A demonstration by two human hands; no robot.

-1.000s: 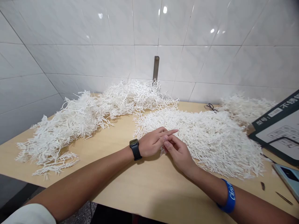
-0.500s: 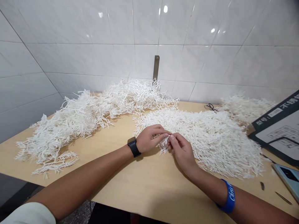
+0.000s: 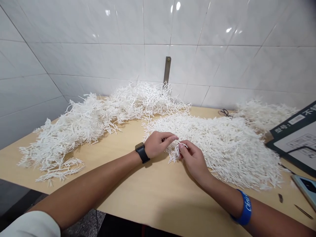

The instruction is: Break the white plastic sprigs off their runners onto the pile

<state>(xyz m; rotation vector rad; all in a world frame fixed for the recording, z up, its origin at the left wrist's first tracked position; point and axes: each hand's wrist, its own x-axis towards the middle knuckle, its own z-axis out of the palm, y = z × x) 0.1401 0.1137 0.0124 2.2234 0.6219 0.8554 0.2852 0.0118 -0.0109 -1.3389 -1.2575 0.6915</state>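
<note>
My left hand point(image 3: 159, 144), with a black watch point(image 3: 142, 152) on its wrist, has its thumb and fingertips pinched together on the end of a white branched strand point(image 3: 178, 149). Facing it, my right hand point(image 3: 194, 158) grips the same small strand between thumb and index finger; a looped bit of it shows above the thumb. A blue wristband point(image 3: 244, 207) circles my right forearm. Both hands are at the near left edge of a dense pile of short white branched pieces point(image 3: 222, 148). How the strand runs between the fingertips is partly hidden.
A looser heap of white branched strands point(image 3: 81, 121) curves along the left and back of the wooden table point(image 3: 148, 194). Another white pile point(image 3: 264, 113) lies back right. On the right are a dark printed box point(image 3: 296, 131), a phone point(image 3: 306, 187) and tweezers point(image 3: 303, 211). A metal bracket point(image 3: 167, 70) stands against the tiled wall.
My fingertips have moved slightly apart, and a white strand now shows between them and over my right thumb. The view has shifted a little.
</note>
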